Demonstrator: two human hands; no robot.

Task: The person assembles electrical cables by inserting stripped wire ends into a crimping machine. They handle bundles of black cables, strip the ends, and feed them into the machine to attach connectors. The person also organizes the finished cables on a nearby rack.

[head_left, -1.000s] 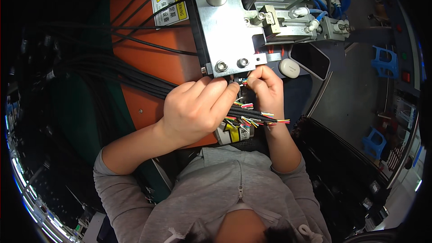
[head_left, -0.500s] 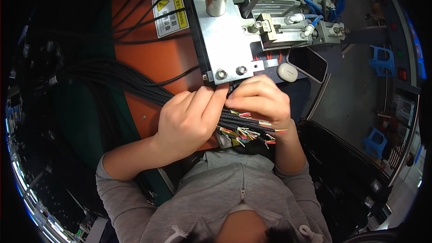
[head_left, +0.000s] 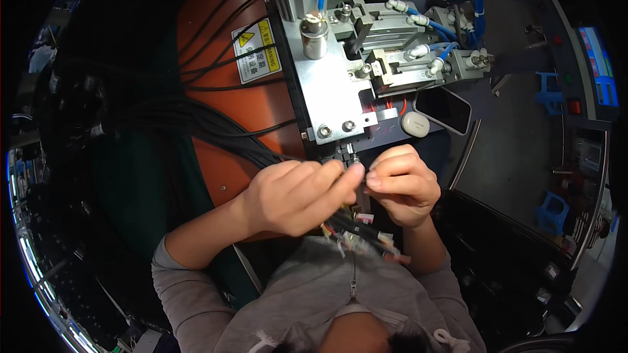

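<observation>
My left hand [head_left: 304, 195] is closed around a bundle of black cables [head_left: 229, 137] that comes in from the left. Beyond it, the cable ends [head_left: 366, 243] fan out toward my body, their coloured wires blurred by motion. My right hand [head_left: 405, 186] has thumb and forefinger pinched together, close to the left fingertips. Whatever is in this pinch is too small and dark to make out. Just beyond the fingertips sits a small metal fitting [head_left: 352, 151], below the front edge of the bright metal plate [head_left: 330, 101] of a machine.
Pneumatic cylinders with blue hoses [head_left: 448, 42] stand behind the plate. To the right lie a white rounded case [head_left: 415, 124] and a phone [head_left: 448, 108]. A warning label [head_left: 256, 52] and single black cables cross the orange-brown table [head_left: 232, 114]. Blue stools [head_left: 553, 212] stand farther right.
Both hands have drawn back from the plate's edge toward my body. The cable ends have moved with them, uncovering the small metal fitting. The whole view has shifted slightly.
</observation>
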